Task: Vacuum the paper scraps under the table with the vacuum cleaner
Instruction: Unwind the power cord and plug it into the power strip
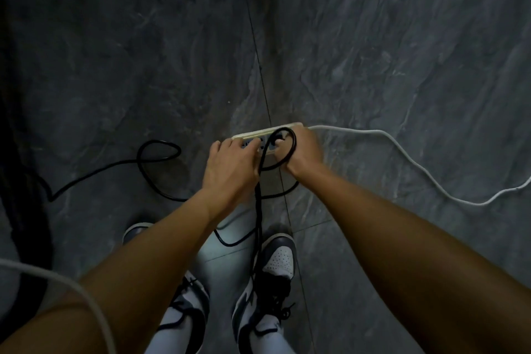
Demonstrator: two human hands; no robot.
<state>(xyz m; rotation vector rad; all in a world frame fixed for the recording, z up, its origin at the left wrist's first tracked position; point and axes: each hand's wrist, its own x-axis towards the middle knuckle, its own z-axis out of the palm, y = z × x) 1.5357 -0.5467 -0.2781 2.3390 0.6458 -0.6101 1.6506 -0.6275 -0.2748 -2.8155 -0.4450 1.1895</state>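
A white power strip (260, 133) lies on the dark grey stone floor, straight ahead of me. My left hand (230, 169) rests on its left half with the fingers pressing down on the strip. My right hand (301, 152) is closed at the strip's right end, over a black plug that is mostly hidden. The vacuum's black cord (156, 152) loops over my right hand and trails off to the left across the floor. No vacuum cleaner and no paper scraps are in view.
The strip's white cable (402, 152) curves away to the right edge. Black cord loops lie on the floor (402, 52) between my hands and my grey-and-white sneakers (277, 261). A dark shape fills the left edge.
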